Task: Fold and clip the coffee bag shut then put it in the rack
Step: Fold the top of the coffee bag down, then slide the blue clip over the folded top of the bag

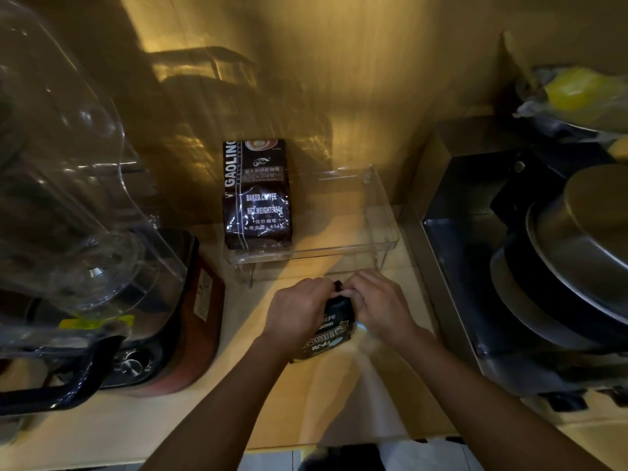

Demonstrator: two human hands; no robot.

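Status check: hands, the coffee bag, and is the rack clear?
Both hands, left and right, pinching top of small dark coffee bag on counter. No clip visible. Clear plastic rack holds one dark bag; right side free.

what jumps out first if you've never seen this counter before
Both hands, left hand and right hand, meet at the top of a dark coffee bag on the counter's front. Behind them a second coffee bag stands upright at the left end of a clear rack. A big clear blender jar fills the left.

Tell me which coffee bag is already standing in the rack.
The tall dark bag at the left end of the clear rack; the other bag lies on the counter between both hands.
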